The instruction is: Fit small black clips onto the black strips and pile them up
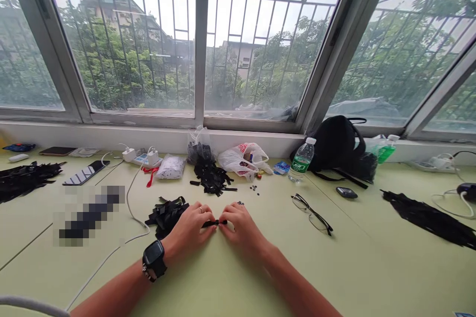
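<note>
Above the middle of the table, my left hand [186, 228] and my right hand [240, 225] meet at the fingertips over a short black strip [217, 222]. Both pinch it, one hand at each side, and most of it is hidden by the fingers. A pile of black strips [165, 215] lies right beside my left hand. Beyond my hands, a second pile of black strips [211, 178] spills from a clear plastic bag [199, 146]. Small dark round pieces [255, 188] are scattered on the table past my right hand.
Eyeglasses [312, 214] lie to the right, with a water bottle [302, 161] and a black backpack [330, 146] behind them. A white cable [128, 240] runs along the left side. More black strips lie at the far left [28, 178] and right [427, 218].
</note>
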### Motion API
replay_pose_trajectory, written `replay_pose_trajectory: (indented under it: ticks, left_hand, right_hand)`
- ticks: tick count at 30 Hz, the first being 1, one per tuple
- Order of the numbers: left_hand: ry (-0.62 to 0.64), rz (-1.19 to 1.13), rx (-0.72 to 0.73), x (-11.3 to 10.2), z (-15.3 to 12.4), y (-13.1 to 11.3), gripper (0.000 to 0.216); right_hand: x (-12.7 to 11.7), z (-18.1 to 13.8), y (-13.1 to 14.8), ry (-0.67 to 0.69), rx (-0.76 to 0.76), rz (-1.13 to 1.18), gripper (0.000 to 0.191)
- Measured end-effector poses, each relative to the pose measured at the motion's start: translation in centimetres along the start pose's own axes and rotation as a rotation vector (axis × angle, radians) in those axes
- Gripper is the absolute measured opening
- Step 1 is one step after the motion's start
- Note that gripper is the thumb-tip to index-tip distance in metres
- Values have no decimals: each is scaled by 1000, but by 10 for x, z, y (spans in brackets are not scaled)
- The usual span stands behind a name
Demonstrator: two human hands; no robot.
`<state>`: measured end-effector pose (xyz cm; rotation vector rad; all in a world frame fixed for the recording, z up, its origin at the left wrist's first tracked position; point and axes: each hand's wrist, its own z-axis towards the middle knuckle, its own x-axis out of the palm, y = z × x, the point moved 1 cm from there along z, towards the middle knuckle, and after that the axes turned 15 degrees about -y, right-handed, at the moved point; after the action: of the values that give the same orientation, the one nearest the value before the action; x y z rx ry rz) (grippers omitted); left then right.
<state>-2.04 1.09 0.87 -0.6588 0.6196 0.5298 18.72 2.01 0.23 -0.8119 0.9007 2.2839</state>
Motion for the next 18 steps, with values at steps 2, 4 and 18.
replay_pose_trajectory:
  ticks: [2,4,18]
  left_hand:
    - [8,1,6,1,0,1,6]
    - [13,11,14,2,0,2,7]
    - [42,56,84,5,0,0,16]
  right_hand:
    - [0,0,0,8,-4,15,16]
    - [-1,1,1,19,-8,23,18]
    - [0,0,-2,47,-21,63,23]
